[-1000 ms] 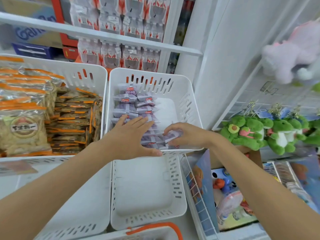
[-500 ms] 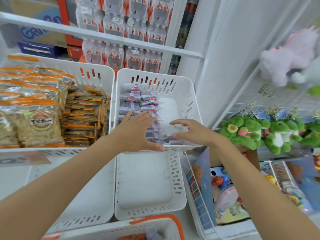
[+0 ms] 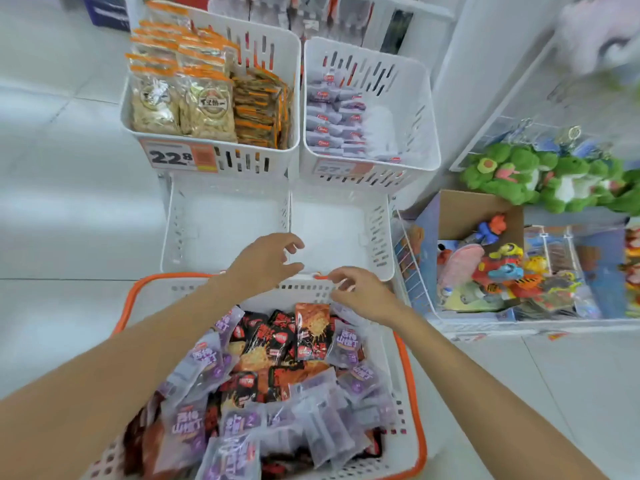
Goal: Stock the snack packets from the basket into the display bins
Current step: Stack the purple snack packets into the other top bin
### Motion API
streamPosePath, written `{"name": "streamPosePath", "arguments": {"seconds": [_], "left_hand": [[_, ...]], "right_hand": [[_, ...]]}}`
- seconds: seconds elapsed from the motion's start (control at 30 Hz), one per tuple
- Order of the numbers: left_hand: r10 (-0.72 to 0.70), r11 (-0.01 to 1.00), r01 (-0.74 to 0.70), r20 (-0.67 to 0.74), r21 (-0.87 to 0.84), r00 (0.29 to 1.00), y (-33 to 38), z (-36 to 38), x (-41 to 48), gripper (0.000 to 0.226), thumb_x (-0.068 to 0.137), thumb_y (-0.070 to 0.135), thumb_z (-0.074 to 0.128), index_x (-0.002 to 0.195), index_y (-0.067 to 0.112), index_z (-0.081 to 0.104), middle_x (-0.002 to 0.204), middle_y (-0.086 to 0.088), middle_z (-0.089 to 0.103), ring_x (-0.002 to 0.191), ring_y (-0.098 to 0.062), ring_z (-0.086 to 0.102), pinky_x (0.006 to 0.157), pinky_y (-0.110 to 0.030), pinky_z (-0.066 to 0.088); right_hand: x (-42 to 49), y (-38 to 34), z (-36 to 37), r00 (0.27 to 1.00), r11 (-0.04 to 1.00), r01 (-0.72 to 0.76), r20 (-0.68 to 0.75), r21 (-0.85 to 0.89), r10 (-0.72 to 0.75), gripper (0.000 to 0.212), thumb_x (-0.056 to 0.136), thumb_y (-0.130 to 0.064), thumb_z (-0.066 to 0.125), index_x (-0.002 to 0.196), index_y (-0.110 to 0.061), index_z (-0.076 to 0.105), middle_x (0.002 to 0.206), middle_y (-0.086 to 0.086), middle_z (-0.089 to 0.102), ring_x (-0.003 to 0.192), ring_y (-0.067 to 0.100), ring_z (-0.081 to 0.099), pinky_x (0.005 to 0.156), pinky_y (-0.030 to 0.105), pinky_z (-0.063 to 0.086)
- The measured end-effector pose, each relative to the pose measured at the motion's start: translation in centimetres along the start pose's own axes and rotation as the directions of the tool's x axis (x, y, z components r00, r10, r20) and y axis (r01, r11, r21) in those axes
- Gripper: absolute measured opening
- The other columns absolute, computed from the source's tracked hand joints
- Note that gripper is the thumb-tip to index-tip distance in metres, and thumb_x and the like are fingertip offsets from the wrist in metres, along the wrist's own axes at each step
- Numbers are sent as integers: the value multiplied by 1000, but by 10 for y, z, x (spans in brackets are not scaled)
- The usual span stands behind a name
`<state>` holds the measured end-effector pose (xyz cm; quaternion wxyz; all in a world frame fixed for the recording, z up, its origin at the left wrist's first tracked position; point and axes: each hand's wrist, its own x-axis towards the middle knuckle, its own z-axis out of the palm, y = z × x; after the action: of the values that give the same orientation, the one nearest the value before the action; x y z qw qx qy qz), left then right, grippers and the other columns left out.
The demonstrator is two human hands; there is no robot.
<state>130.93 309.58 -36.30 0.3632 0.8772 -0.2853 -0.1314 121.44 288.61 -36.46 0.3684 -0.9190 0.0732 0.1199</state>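
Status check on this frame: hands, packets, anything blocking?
Left hand and right hand empty, fingers loose, over basket far rim. Snack packets heaped in basket; upper right bin part filled. Nothing blocks the lower bins.

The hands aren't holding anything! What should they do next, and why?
Probably dip the right hand down to grasp a purple packet from the basket. It and the left hand hover empty over the basket's far rim. The basket is heaped with packets, and the top right bin holds similar-looking stocked packets, with bare floor on its right side.
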Motion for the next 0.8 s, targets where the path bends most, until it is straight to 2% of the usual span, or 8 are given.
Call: {"name": "streamPosePath", "arguments": {"seconds": [0.1,0.2,0.33,0.4,0.53,0.6,0.67,0.8], "left_hand": [[-122,989,124,21,-85,992,-37,10,-50,27,86,23,73,106,35,58,100,14,59,77,-6,60,72,-21,46],[-216,963,215,14,-163,976,-66,18,-86,27,87,17,71,111,26,63,104,9,63,84,-10,63,77,-16,49],[-291,934,289,21,-209,957,-87,27,-108,25,88,16,70,113,18,64,107,-1,65,92,-19,65,84,-25,52],[-303,915,306,53,-264,952,-87,32,-113,27,88,17,71,114,18,64,106,-3,66,91,-23,67,85,-37,56],[-297,918,313,100,-243,949,-90,49,-130,28,89,19,70,116,23,62,104,5,64,91,-16,65,83,-24,51],[-303,914,327,131,-240,944,-92,56,-137,28,90,20,69,116,26,60,105,7,61,93,-10,62,75,-12,44],[-311,904,341,150,-260,939,-90,59,-138,27,91,20,67,118,24,60,109,5,61,95,-7,59,71,-9,42],[-323,865,358,155,-352,934,-74,63,-129,23,92,16,66,113,23,62,107,2,64,93,-8,61,71,-12,45]], "right_hand": [[-11,40,43,980,976,-160,98,-144,175,25,93,-18,62,116,-7,62,115,8,60,106,28,56,90,35,45],[-12,79,72,946,950,-272,137,-154,293,16,94,-9,53,106,-14,62,94,-3,55,91,25,54,87,45,51],[-13,78,96,961,963,-268,62,-42,270,45,92,-20,65,135,-14,54,117,-1,54,113,18,54,93,29,43],[-21,63,99,952,967,-250,192,49,237,56,88,-32,72,138,-22,51,135,-6,50,127,14,47,100,27,38],[-49,47,110,804,949,-97,539,-299,252,76,82,-37,77,147,-19,43,147,-5,43,135,18,41,109,33,37],[-61,54,116,833,915,11,510,-404,215,57,82,-31,78,132,-17,56,135,0,49,125,20,46,104,34,40],[-68,60,113,884,954,-27,439,-297,162,33,81,-24,79,108,-21,61,121,1,47,114,21,49,98,33,43],[-63,60,90,962,958,-26,254,-284,102,25,82,-23,78,95,-19,57,120,5,45,112,23,46,97,36,41]]}}
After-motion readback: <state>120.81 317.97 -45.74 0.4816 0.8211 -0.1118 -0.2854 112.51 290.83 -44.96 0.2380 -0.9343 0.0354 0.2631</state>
